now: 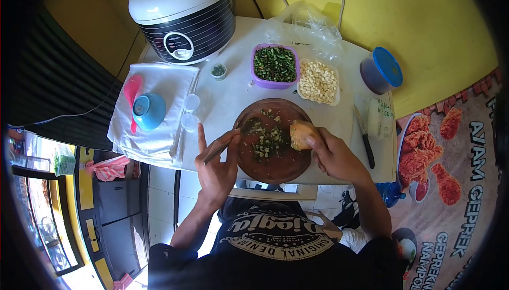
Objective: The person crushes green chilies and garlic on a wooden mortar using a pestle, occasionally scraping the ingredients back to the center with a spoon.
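Note:
On the table in front of me sits a round brown mortar (281, 169) with chopped green and pale bits inside. My left hand (218, 172) is closed on the handle of a metal spoon (251, 125), its bowl over the left side of the mortar and one finger raised. My right hand (338, 156) grips a pale wooden pestle (301, 134), whose head is at the mortar's right side with bits stuck to it. Behind the mortar stand a purple container (275, 84) of chopped greens and a clear container (317, 100) of pale cut pieces.
A rice cooker (185, 30) stands back left. White plastic sheets (159, 149) carry an upturned blue bowl (149, 112) and a pink spoon (131, 91). Small clear cups (190, 112) are left of the mortar. Rightward lie a black-handled knife (368, 149) and a blue-lidded tub (383, 70).

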Motion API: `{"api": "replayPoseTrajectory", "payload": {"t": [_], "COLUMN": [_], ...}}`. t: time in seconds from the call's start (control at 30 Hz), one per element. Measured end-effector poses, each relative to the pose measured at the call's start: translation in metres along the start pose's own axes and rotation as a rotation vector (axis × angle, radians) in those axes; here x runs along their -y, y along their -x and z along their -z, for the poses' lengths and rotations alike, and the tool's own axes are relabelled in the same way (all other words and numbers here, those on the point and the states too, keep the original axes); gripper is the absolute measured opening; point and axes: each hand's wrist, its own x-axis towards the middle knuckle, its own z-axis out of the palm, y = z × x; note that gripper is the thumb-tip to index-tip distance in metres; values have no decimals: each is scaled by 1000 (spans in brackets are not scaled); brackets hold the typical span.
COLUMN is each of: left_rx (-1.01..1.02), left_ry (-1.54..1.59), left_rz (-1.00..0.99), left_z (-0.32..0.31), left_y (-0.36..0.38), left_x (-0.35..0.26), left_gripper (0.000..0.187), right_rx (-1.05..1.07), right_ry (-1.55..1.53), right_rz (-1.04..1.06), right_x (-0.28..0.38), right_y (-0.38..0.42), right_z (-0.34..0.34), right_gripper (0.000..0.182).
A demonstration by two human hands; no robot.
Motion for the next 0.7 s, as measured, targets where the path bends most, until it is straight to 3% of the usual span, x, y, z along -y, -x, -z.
{"api": "replayPoseTrajectory", "payload": {"t": [0.07, 0.1, 0.2, 0.37, 0.6, 0.63, 0.7], "left_rx": [5, 7, 9, 49, 65, 34, 39], "left_ry": [-22, -42, -50, -43, -53, -78, -87], "left_rz": [43, 52, 74, 83, 112, 16, 21], "left_z": [7, 8, 5, 3, 1, -1, 0], "left_y": [1, 1, 4, 1, -7, -6, -8], "left_x": [1, 2, 5, 3, 4, 11, 13], "left_gripper": [13, 12, 12, 13, 16, 8, 9], "right_rx": [-155, -216, -311, -305, -83, -19, -10], "right_ry": [450, 599, 867, 931, 1108, 1106, 1118], "right_rz": [189, 319, 409, 460, 369, 342, 337], "right_x": [-16, -25, -12, 10, 52, 55, 64], "right_y": [6, 7, 12, -17, -37, -40, -46], "right_z": [-12, -24, -49, -41, -26, -26, -28], "right_gripper": [45, 53, 59, 58, 52, 52, 52]}}
